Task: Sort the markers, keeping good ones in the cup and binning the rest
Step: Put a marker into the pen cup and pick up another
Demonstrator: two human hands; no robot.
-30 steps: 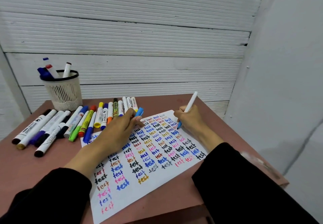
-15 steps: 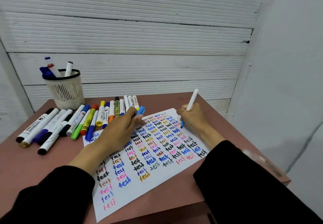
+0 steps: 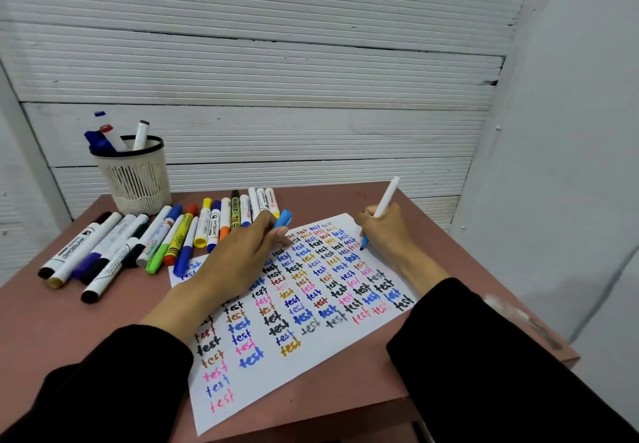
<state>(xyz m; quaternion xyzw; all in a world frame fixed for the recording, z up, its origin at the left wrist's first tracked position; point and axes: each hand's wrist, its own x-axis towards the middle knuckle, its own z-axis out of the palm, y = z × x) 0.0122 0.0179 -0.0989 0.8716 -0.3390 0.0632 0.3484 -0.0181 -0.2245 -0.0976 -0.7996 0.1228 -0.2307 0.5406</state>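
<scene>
The right hand (image 3: pixel 383 231) pinches a white-barrelled blue felt marker (image 3: pixel 382 206), tip on the white test sheet (image 3: pixel 276 387) near the table's far right corner. The left hand (image 3: pixel 238 259) holds its blue cap (image 3: pixel 283 218) and pins the paper. A firm, steady stroke would best judge the ink; then recap before choosing the white mesh cup (image 3: pixel 136 180) at the far left corner.

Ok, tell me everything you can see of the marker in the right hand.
The marker is slim, with a white barrel that looks like plastic and a light blue front end tapering to a dark tip. It is uncapped; the blue cap sits in the left hand. The right hand holds it in a writing grip, fingers curled round its lower half, so the middle is hidden. It tilts with its back end up and away, its tip down at the far right part of the paper, by the rows of "test".
</scene>
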